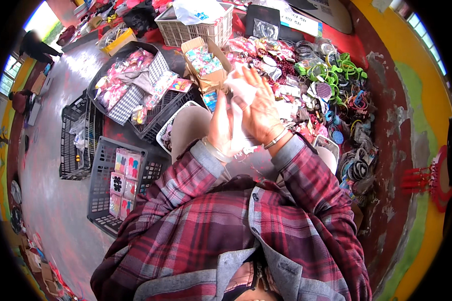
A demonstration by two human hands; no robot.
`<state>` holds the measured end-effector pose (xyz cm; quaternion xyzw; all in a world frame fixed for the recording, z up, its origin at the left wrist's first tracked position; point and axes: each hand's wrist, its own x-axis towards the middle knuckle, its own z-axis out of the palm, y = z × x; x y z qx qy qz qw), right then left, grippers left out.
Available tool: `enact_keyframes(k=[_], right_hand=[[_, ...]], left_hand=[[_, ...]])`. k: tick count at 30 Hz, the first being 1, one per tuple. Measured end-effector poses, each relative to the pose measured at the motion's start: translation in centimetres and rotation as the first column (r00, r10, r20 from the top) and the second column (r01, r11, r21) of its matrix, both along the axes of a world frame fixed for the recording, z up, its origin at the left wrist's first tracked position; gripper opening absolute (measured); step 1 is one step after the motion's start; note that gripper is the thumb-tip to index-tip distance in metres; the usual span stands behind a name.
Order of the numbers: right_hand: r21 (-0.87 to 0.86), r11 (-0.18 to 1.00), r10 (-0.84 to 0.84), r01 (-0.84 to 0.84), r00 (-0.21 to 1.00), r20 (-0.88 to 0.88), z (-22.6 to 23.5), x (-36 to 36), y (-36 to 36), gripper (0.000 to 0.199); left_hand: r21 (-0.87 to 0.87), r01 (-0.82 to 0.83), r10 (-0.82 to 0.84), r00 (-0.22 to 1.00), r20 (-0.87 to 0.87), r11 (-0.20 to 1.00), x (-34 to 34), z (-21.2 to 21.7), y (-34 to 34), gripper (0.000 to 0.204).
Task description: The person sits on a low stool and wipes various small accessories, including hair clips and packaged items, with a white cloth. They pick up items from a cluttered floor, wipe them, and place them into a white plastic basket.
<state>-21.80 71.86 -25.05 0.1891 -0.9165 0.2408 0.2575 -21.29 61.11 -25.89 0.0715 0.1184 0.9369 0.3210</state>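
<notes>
Between my two hands, in front of my chest, is a crumpled white thin sheet (244,91); I cannot tell whether it is paper or plastic. My left hand (221,126) is seen nearly edge-on, fingers straight and pressed against the sheet's left side. Fingers of my right hand (262,111) stretch along its right side, with the thumb across it. The sheet's lower part hangs down between my wrists. Just beyond the hands stands a small cardboard box (208,70) filled with small colourful packets. A blue card (210,101) lies beside my left fingertips.
To the right spreads a heap of hair bands (331,75) and packaged trinkets. At left are a houndstooth-patterned bin (127,104) of pink packets and a grey crate (99,173) holding carded items. A beige basket (218,32) stands behind. Other people (37,47) are far left.
</notes>
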Motion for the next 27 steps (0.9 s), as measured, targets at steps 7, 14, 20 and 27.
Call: enact_keyframes(k=[7,14,20,27], right_hand=[[0.025,0.989,0.144,-0.148,0.984,0.101,0.0,3.0,-1.9,0.043],[0.051,0.994,0.084,-0.098,0.969,0.233,-1.1,3.5,-1.1,0.045],[0.047,0.999,0.002,-0.002,1.000,-0.011,1.2,1.2,-0.3,0.048],[0.165,0.964,0.198,-0.208,0.977,0.078,0.7,3.7,-1.8,0.053]], left_hand=[[0.002,-0.333,0.330,0.934,-0.139,0.943,-0.5,-3.5,-0.5,0.057],[-0.140,-0.144,0.143,0.990,-0.021,0.980,-1.6,-0.7,-2.2,0.067],[-0.052,-0.099,0.099,0.995,-0.009,0.994,0.4,-0.2,0.0,0.057],[-0.014,-0.402,0.401,0.915,-0.038,0.915,0.3,-1.4,1.0,0.060]])
